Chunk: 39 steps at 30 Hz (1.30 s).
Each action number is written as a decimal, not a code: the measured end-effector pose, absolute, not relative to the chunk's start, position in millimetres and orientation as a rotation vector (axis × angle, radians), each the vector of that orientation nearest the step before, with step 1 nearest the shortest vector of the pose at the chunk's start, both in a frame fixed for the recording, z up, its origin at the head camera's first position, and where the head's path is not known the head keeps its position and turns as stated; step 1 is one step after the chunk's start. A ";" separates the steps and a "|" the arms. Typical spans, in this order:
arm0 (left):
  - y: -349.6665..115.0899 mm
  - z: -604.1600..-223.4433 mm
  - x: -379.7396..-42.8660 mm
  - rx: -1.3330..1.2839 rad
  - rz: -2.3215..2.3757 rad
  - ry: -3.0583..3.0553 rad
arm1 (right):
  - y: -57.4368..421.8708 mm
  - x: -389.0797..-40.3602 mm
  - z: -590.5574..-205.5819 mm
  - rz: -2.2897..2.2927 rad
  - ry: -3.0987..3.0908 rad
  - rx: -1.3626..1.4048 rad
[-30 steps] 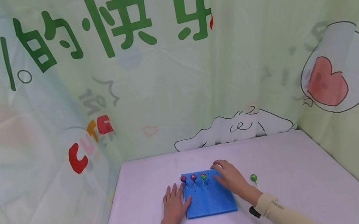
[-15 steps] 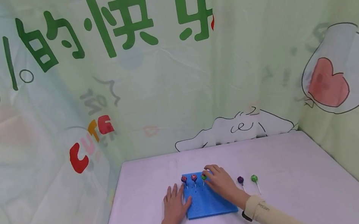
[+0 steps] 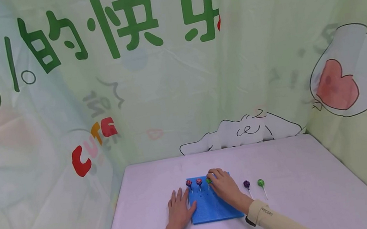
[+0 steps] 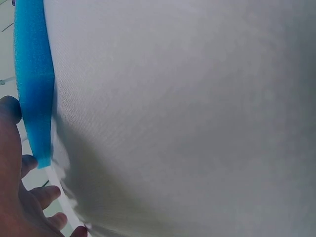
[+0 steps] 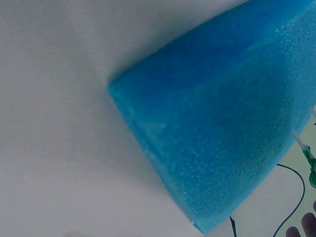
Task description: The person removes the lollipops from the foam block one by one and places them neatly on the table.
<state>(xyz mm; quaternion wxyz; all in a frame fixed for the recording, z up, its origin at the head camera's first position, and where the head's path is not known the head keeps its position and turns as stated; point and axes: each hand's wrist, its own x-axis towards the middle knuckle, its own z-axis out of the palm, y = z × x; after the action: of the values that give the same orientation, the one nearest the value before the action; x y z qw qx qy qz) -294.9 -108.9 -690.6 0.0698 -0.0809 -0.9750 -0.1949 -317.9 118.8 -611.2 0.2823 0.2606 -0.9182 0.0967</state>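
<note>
A blue foam board (image 3: 214, 210) with small holes lies on the table. Two dark, red-topped lollipops (image 3: 189, 183) stand upright by their sticks along its far edge, with a green lollipop (image 3: 208, 181) to their right. My right hand (image 3: 225, 187) reaches over the board with curled fingers at the green lollipop's head, partly covering it. In the right wrist view, its fingertips (image 5: 308, 224) show only at the lower corner, near the green wrapper (image 5: 310, 160). My left hand (image 3: 179, 211) rests at the board's left edge with fingers spread, the thumb on top of the board.
To the right of the board lie a dark purple lollipop (image 3: 247, 184) and another green lollipop (image 3: 261, 183), sticks toward the near side. The table (image 3: 150, 178) has a pale pink cover. Printed curtains (image 3: 180, 91) enclose its back and sides.
My right hand has moved left from the board's far right corner to the green lollipop in the row. The purple lollipop on the table has come into view. My left hand has stayed put.
</note>
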 end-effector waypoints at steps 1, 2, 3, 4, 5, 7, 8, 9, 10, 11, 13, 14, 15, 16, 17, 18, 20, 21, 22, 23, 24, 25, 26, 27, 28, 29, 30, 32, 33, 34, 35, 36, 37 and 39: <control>-108.9 -690.6 -294.9 -0.244 -0.584 -2.931 | 118.4 -317.4 -610.3 0.263 -2.459 0.695; -108.8 -690.7 -295.0 -0.245 -0.576 -2.929 | 118.1 -317.0 -609.7 0.266 -2.460 0.690; -108.8 -691.3 -295.3 -0.246 -0.566 -2.927 | 117.8 -316.5 -608.9 0.268 -2.459 0.685; -108.8 -691.9 -295.7 -0.247 -0.556 -2.924 | 117.5 -315.9 -608.2 0.270 -2.458 0.681; -108.9 -692.2 -295.8 -0.247 -0.550 -2.923 | 117.3 -315.5 -607.7 0.272 -2.458 0.677; -108.9 -693.1 -296.0 -0.246 -0.543 -2.922 | 117.0 -315.1 -607.2 0.263 -2.464 0.668; -109.0 -693.6 -296.1 -0.246 -0.541 -2.921 | 117.0 -314.9 -607.3 0.257 -2.468 0.662; -109.0 -693.7 -296.1 -0.246 -0.545 -2.920 | 117.0 -314.9 -607.4 0.256 -2.472 0.658; -109.1 -693.3 -295.8 -0.246 -0.556 -2.916 | 116.9 -314.9 -607.5 0.252 -2.476 0.653; -109.0 -692.7 -295.4 -0.246 -0.562 -2.917 | 116.9 -315.2 -607.8 0.251 -2.480 0.646; -109.0 -691.8 -295.1 -0.248 -0.565 -2.916 | 116.7 -315.6 -608.6 0.253 -2.487 0.634; -108.9 -691.1 -295.0 -0.249 -0.561 -2.919 | 116.7 -315.7 -608.8 0.256 -2.491 0.629; -108.8 -690.4 -294.9 -0.249 -0.560 -2.921 | 116.6 -315.9 -609.0 0.257 -2.494 0.626; -108.7 -690.0 -294.7 -0.249 -0.553 -2.924 | 116.5 -315.9 -609.3 0.257 -2.496 0.624; -108.7 -689.7 -294.9 -0.248 -0.545 -2.928 | 116.5 -316.2 -609.9 0.254 -2.498 0.622; -108.6 -689.3 -294.9 -0.247 -0.544 -2.929 | 116.5 -316.4 -610.3 0.251 -2.498 0.622; -108.3 -687.5 -294.6 -0.242 -0.548 -2.935 | 116.4 -316.5 -610.5 0.244 -2.495 0.623; -108.0 -686.0 -294.1 -0.241 -0.549 -2.937 | 116.5 -316.5 -610.4 0.242 -2.496 0.626; -107.7 -684.2 -293.3 -0.240 -0.550 -2.939 | 116.7 -317.1 -610.4 0.240 -2.493 0.631; -107.2 -682.1 -292.5 -0.235 -0.552 -2.946 | 117.0 -317.5 -609.9 0.243 -2.488 0.637; -106.7 -679.6 -291.3 -0.232 -0.558 -2.952 | 117.3 -317.9 -609.3 0.240 -2.485 0.643; -106.3 -677.2 -290.3 -0.229 -0.561 -2.960 | 117.8 -318.1 -608.9 0.234 -2.485 0.647; -105.9 -675.2 -289.2 -0.230 -0.565 -2.960 | 118.2 -318.8 -608.4 0.231 -2.484 0.651; -105.6 -673.0 -288.2 -0.228 -0.567 -2.966 | 118.8 -319.4 -608.3 0.224 -2.482 0.654; -105.4 -671.3 -287.3 -0.227 -0.570 -2.969 | 119.2 -320.1 -608.1 0.218 -2.479 0.655; -105.3 -670.1 -286.8 -0.228 -0.569 -2.972 | 119.5 -320.2 -607.6 0.215 -2.480 0.654; -105.4 -669.1 -286.2 -0.232 -0.567 -2.967 | 119.6 -320.5 -607.5 0.207 -2.482 0.650; -105.7 -668.1 -285.4 -0.242 -0.557 -2.951 | 119.7 -320.6 -607.1 0.206 -2.485 0.647; -105.9 -668.1 -285.3 -0.245 -0.550 -2.945 | 119.6 -320.5 -606.7 0.206 -2.487 0.648; -106.1 -668.7 -285.4 -0.249 -0.536 -2.938 | 119.4 -320.4 -606.4 0.211 -2.488 0.648; -106.3 -669.8 -285.7 -0.253 -0.524 -2.931 | 119.1 -320.3 -606.0 0.214 -2.489 0.646; -106.5 -670.7 -285.9 -0.255 -0.517 -2.925 | 118.9 -320.2 -605.7 0.217 -2.491 0.644; -106.5 -671.6 -286.4 -0.256 -0.508 -2.925 | 118.6 -320.2 -605.4 0.221 -2.493 0.643; -106.4 -672.9 -287.3 -0.256 -0.500 -2.924 | 118.3 -320.1 -604.6 0.229 -2.496 0.637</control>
<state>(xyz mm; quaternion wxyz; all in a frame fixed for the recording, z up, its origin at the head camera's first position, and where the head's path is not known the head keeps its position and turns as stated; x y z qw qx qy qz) -287.3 -106.4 -672.9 0.0818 -0.0857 -0.9788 -0.1672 -320.1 118.3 -604.6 0.2742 0.2368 -0.9281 0.0851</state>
